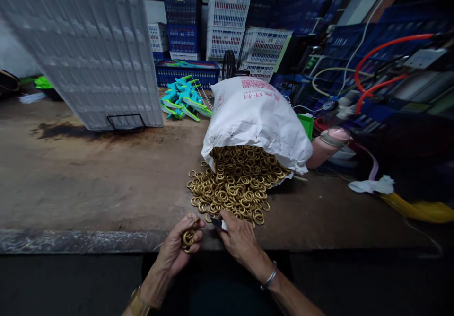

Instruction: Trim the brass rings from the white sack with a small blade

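Note:
Several brass-coloured rings [187, 240] are cupped in my left hand [173, 245], its fingers curled round them at the table's front edge. Close by on the right, my right hand [239, 238] is closed on a small knife [216, 222] with a dark, pointed blade that points left toward the rings in my left hand. Part of its pale handle shows between the fingers. Just beyond both hands lies a heap of loose rings [230, 193], spilling out of the open mouth of a white woven sack [255, 117] with red printing.
A ribbed translucent panel [106, 60] stands at the left in a black wire stand [126, 123]. Turquoise and green plastic pieces [182, 98] lie behind the heap. A pink bottle [328, 148] leans beside the sack. Stacked crates [227, 22] fill the back; orange hoses [372, 65] hang at right.

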